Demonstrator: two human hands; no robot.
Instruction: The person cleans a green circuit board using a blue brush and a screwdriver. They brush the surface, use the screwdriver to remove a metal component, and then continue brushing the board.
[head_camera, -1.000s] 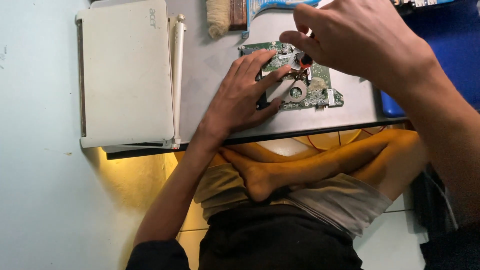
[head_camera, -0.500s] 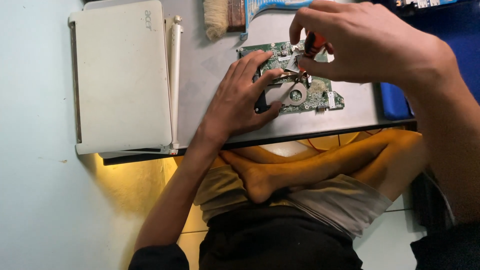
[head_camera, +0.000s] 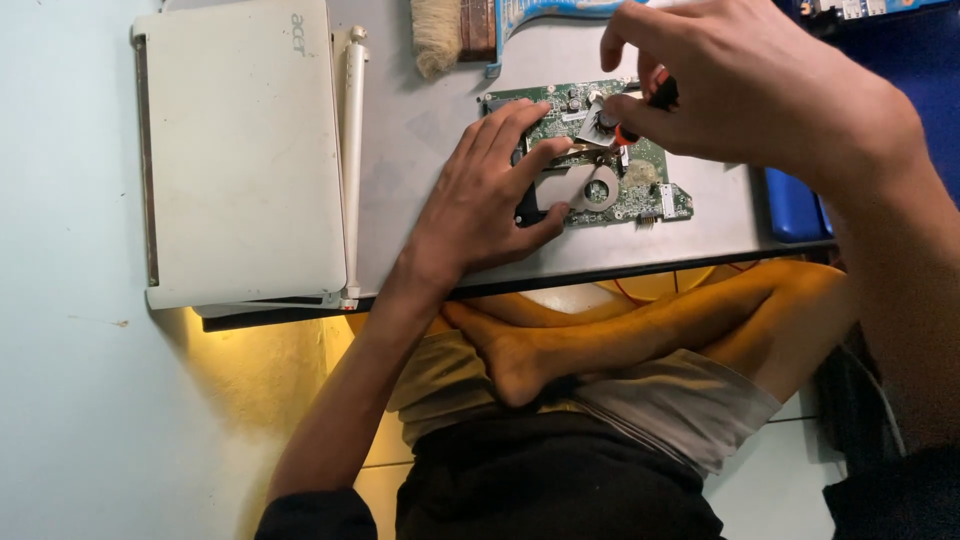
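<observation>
Screwdriver (head_camera: 655, 100) sits pinched in my right hand (head_camera: 760, 95), tip on the green board (head_camera: 640, 185). My left hand (head_camera: 480, 200), at nine o'clock, lies flat holding it. I think I must turn it slowly.

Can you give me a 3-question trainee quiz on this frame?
1. True or false: the left hand lies flat on the green circuit board.
2. What does the right hand pinch? A) brush B) red-and-black screwdriver C) white laptop
3. What lies on the grey table to the left of the board?

Key:
1. True.
2. B.
3. A closed white laptop; a brush lies at the table's far edge.
</observation>
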